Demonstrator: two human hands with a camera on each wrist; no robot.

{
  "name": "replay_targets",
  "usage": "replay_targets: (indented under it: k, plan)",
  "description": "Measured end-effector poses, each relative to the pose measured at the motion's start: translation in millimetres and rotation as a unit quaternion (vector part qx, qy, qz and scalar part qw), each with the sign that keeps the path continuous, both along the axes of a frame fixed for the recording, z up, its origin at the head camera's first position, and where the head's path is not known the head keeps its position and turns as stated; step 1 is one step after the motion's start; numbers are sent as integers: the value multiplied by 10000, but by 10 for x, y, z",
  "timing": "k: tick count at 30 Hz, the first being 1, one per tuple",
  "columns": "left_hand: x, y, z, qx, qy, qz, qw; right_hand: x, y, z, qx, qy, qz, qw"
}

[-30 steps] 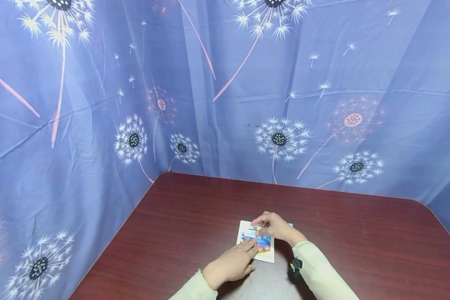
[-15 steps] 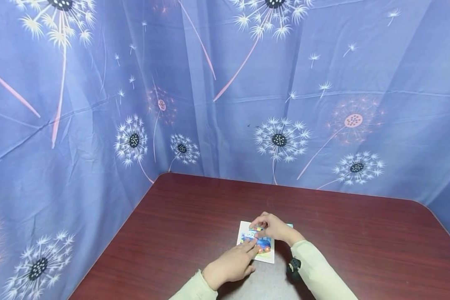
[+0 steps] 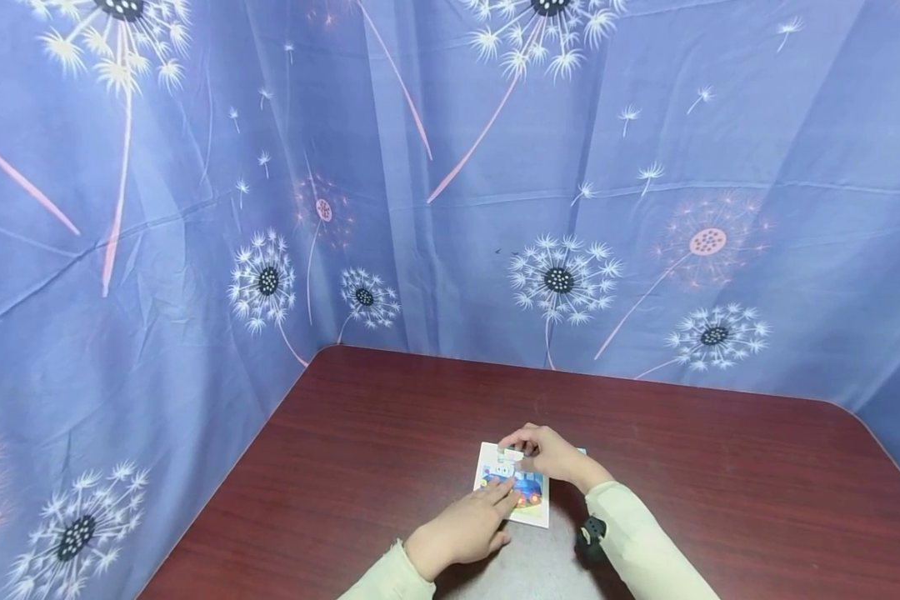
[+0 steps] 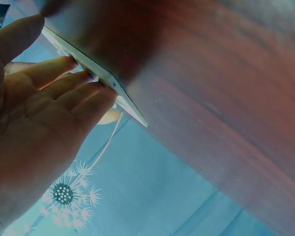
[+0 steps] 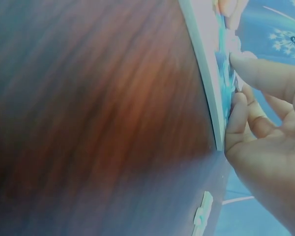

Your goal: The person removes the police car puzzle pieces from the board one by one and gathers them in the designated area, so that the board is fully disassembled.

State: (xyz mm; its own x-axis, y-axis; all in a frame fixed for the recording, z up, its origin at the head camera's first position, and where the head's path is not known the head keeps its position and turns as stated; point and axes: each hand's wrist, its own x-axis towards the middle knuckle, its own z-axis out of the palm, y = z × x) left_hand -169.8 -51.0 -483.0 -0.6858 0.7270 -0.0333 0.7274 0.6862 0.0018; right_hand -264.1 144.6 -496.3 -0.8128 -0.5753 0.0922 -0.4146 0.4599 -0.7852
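- Pinching a small piece (image 3: 510, 456) with the right grip (image 3: 553, 455), over the picture board (image 3: 531, 515)
- Resting the left grip (image 3: 465, 523), fingers straight, on the board atop the tabletop (image 3: 390, 433)

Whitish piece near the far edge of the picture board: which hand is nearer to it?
Right: the right hand pinches the whitish piece. The left hand is farther, fingers on the board's nearer part.

No text, label, brand, number or sign can be read in any view. No lettering is made out on the picture board (image 3: 532, 490) or the patterned curtain (image 3: 465, 258).
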Motion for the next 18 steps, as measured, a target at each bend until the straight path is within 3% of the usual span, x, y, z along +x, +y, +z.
replay_targets:
  k: [10,18]
  plan:
    - [-8,7,19,-27,64,-10,10000,-22,48,0,-191,-67,-6,9998]
    - [11,5,39,41,-139,52,9999,-28,102,-17,-535,-253,-110,9982]
